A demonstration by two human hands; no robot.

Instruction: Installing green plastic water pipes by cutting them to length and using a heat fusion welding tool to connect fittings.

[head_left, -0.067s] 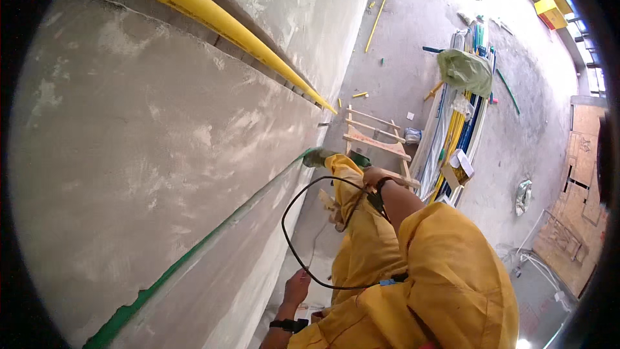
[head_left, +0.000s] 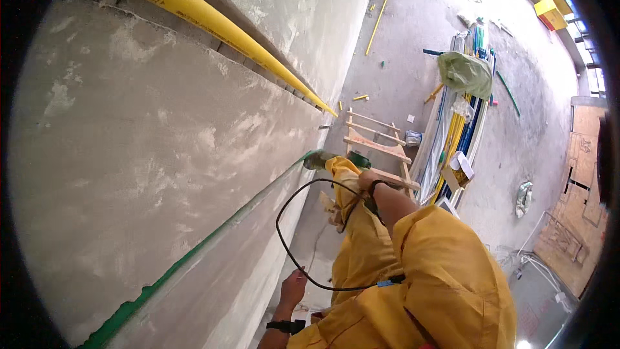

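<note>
My right hand [head_left: 370, 181] is closed at a dark, partly hidden object among the cable, beside my yellow-clad leg; a green object [head_left: 358, 159] shows just beyond it. A black cable [head_left: 279, 232] loops from there to a blue piece [head_left: 387, 282] on my yellow clothing. My left hand [head_left: 292, 289], low beside the wall, has curled fingers near the cable and a thin cord; what they hold is unclear. My shoe [head_left: 318, 159] is at a green strip [head_left: 219, 232] along the plastered wall [head_left: 129, 155].
A yellow pipe [head_left: 213, 26] runs in a wall recess. Below stands a wooden ladder-like frame [head_left: 376, 148], beside bundled pipes [head_left: 452, 142] under a green sack [head_left: 465, 74]. Boards [head_left: 578, 226] lie at the right; a yellow box [head_left: 550, 11] is at the far right.
My right hand has shifted slightly left and down, and my left hand slightly left. The cable loop has swung a little to the left.
</note>
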